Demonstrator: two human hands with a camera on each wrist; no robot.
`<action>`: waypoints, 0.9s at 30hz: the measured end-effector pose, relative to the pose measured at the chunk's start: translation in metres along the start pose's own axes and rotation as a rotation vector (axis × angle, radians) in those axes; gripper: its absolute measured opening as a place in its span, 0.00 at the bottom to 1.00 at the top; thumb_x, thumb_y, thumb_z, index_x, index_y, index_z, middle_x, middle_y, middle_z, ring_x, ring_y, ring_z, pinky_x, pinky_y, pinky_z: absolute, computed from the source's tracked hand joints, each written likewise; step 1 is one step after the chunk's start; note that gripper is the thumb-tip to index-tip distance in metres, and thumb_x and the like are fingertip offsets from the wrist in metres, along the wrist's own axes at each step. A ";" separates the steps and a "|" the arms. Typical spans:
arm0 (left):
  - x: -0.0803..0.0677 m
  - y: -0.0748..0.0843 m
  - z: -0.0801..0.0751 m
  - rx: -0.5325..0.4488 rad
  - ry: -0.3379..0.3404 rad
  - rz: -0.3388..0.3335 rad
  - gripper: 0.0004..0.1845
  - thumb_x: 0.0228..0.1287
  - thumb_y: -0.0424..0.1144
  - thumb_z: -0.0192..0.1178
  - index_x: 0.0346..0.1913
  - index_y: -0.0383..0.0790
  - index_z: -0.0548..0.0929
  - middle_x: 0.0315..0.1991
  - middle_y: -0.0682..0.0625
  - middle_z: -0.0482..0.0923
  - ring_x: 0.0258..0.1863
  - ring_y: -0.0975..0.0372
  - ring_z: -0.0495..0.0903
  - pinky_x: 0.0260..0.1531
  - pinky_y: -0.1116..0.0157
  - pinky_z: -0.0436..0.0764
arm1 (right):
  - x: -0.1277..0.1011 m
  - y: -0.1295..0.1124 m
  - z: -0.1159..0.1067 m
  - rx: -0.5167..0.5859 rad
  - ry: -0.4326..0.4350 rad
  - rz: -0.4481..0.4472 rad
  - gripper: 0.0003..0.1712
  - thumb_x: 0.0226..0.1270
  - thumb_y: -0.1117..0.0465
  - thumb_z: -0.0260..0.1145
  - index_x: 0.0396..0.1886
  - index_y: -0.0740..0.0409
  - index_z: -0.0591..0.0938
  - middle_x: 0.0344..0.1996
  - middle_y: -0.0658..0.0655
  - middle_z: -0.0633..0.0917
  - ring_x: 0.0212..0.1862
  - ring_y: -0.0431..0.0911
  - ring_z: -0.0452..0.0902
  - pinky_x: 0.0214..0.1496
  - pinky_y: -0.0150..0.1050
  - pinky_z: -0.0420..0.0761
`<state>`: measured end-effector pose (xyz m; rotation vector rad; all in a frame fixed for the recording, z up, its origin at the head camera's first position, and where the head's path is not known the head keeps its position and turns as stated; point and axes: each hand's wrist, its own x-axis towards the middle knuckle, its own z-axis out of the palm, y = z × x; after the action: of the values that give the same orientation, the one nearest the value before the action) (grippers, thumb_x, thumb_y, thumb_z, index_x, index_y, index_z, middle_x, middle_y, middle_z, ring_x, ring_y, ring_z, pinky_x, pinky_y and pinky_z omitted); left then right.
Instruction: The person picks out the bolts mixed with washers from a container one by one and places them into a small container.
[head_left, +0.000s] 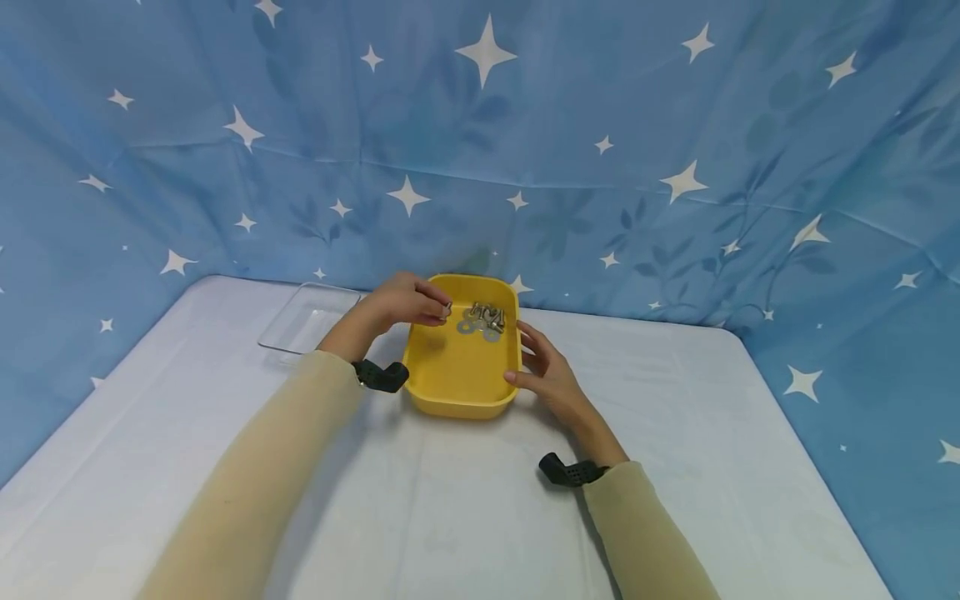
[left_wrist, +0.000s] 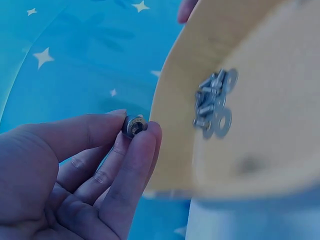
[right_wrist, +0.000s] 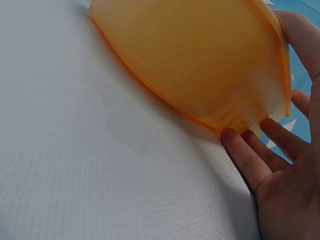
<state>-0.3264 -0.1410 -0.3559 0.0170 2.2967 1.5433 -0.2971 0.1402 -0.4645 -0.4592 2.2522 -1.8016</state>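
Observation:
Between thumb and fingertips my left hand pinches a small metal bolt, its dark recessed end showing in the left wrist view. This hand is over the far left part of a yellow tray. Inside the tray, toward its far right side, several bolts and flat washers lie in a loose cluster. My right hand holds the tray's right side, the thumb at the rim and the other fingers against the outer wall, as the right wrist view also shows.
A clear, shallow transparent box stands left of the tray, partly behind my left forearm. Everything rests on a white-covered table. A blue curtain with white stars hangs right behind the table's far edge.

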 end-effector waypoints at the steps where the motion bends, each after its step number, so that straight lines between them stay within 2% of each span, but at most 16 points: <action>1: -0.002 0.000 -0.004 0.007 0.009 -0.005 0.19 0.70 0.32 0.62 0.61 0.28 0.80 0.57 0.36 0.81 0.43 0.60 0.88 0.62 0.53 0.82 | -0.001 0.000 -0.001 0.000 -0.001 -0.001 0.49 0.65 0.62 0.72 0.80 0.37 0.58 0.80 0.56 0.61 0.78 0.58 0.61 0.80 0.56 0.61; 7: -0.012 -0.007 -0.028 0.057 0.061 -0.032 0.21 0.72 0.35 0.61 0.64 0.32 0.78 0.63 0.38 0.78 0.58 0.51 0.84 0.64 0.53 0.81 | -0.003 0.000 -0.003 0.004 0.001 -0.009 0.49 0.65 0.63 0.71 0.80 0.36 0.59 0.80 0.56 0.61 0.78 0.58 0.62 0.80 0.56 0.62; 10: -0.016 -0.013 -0.039 0.070 0.098 -0.040 0.21 0.72 0.36 0.61 0.64 0.33 0.79 0.63 0.38 0.77 0.60 0.49 0.83 0.64 0.54 0.81 | -0.003 0.000 -0.003 0.000 0.001 -0.005 0.49 0.64 0.62 0.72 0.80 0.36 0.59 0.79 0.55 0.61 0.78 0.58 0.62 0.80 0.56 0.62; 15: -0.023 -0.023 -0.056 0.091 0.145 -0.033 0.20 0.72 0.37 0.62 0.63 0.33 0.79 0.62 0.37 0.79 0.54 0.54 0.86 0.57 0.60 0.85 | -0.003 0.000 -0.002 0.008 -0.001 -0.005 0.50 0.64 0.62 0.73 0.80 0.39 0.58 0.80 0.55 0.61 0.78 0.58 0.62 0.80 0.56 0.63; 22: -0.033 -0.036 -0.079 0.109 0.190 -0.060 0.23 0.73 0.38 0.61 0.65 0.31 0.77 0.64 0.36 0.77 0.46 0.65 0.86 0.64 0.54 0.80 | -0.003 -0.002 0.001 0.008 0.010 0.003 0.50 0.64 0.62 0.73 0.80 0.37 0.59 0.79 0.54 0.62 0.77 0.57 0.63 0.80 0.55 0.63; 27: -0.036 -0.049 -0.095 0.114 0.218 -0.055 0.25 0.73 0.40 0.60 0.68 0.30 0.74 0.66 0.35 0.75 0.38 0.75 0.84 0.59 0.61 0.84 | -0.003 -0.003 0.001 0.008 0.016 0.016 0.50 0.63 0.61 0.73 0.80 0.36 0.59 0.79 0.52 0.62 0.78 0.56 0.63 0.80 0.54 0.64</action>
<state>-0.3127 -0.2526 -0.3577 -0.1911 2.5283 1.4477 -0.2936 0.1394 -0.4622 -0.4257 2.2520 -1.8117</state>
